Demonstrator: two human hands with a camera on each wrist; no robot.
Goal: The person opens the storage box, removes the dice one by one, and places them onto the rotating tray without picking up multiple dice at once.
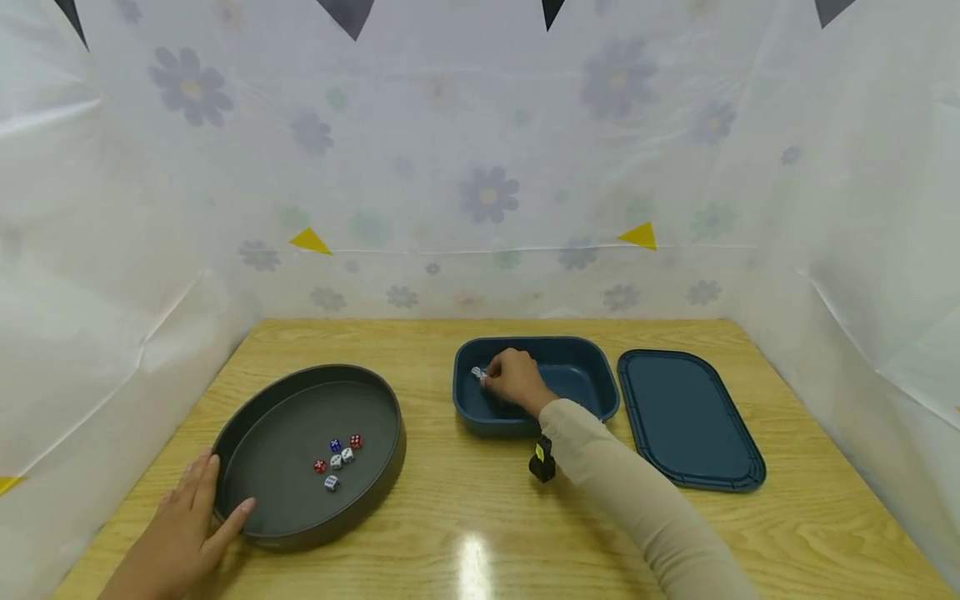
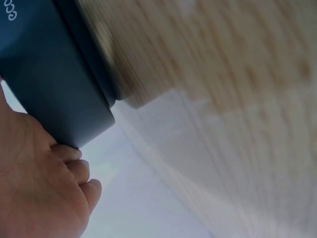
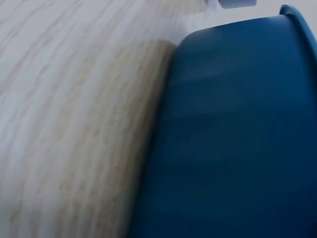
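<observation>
A round dark grey tray (image 1: 375,400) lies at the table's left, with several small red, white and blue dice (image 1: 339,457) in it. My left hand (image 1: 187,517) rests flat against the tray's near left rim, fingers straight; in the left wrist view the hand (image 2: 39,188) touches the tray's wall (image 2: 54,84). A blue rectangular box (image 1: 577,371) sits at the middle. Inside its left end, my right hand (image 1: 510,377) pinches a small white die (image 1: 477,374). The right wrist view shows only the box's outer wall (image 3: 237,134).
A flat blue lid (image 1: 686,417) lies on the wooden table (image 1: 465,525) right of the box. A black wrist camera (image 1: 542,462) hangs under my right sleeve. White flowered plastic sheeting (image 1: 480,167) closes in the back and both sides.
</observation>
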